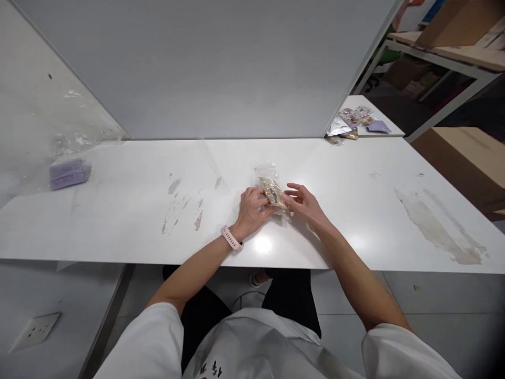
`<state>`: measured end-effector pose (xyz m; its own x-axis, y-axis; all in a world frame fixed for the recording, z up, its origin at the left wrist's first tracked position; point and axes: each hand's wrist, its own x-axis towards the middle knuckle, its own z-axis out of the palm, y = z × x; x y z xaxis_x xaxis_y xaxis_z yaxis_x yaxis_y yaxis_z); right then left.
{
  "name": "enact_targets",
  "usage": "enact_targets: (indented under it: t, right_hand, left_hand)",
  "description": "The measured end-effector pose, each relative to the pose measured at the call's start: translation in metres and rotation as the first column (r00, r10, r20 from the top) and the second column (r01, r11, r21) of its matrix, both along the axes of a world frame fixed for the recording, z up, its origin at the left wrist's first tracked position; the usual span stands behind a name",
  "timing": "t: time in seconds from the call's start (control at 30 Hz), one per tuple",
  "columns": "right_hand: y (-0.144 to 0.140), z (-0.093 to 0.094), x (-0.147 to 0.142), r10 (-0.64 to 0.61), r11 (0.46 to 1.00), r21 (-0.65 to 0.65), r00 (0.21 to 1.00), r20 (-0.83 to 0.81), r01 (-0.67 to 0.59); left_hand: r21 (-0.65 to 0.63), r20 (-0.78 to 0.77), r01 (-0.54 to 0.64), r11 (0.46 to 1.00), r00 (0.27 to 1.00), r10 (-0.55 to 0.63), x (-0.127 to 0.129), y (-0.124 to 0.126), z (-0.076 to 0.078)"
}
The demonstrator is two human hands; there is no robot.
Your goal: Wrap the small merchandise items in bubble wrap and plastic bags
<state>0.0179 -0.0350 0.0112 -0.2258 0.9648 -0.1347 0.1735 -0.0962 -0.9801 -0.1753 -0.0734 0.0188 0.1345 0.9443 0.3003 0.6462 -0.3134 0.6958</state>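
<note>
Head view: both hands meet at the middle of the white table (335, 210), near its front edge
Left hand (252, 209): fingers curled, pinching the near end of a small clear packet (272, 190) with something golden inside
Right hand (303, 204): thumb and forefinger on the packet's right side, other fingers spread loose above it
Packet: tilted, its far end of crinkled film free and lifted off the table
Risk: the slick film could slip from the pinch, or tear unevenly if the hands pull apart hard, spilling the contents
Purple block (67, 173): far left, well apart
Loose packets (351, 123): far right corner, out of reach
</note>
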Motion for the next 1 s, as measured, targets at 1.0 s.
enact_targets:
  t: [1.0]
  right_hand:
    - [0.005, 0.002, 0.0, -0.066, 0.986, -0.165, 0.822, -0.565, -0.035]
  left_hand:
    - [-0.213, 0.587, 0.366, 0.906, 0.789, -0.181, -0.001, -0.006, 0.002]
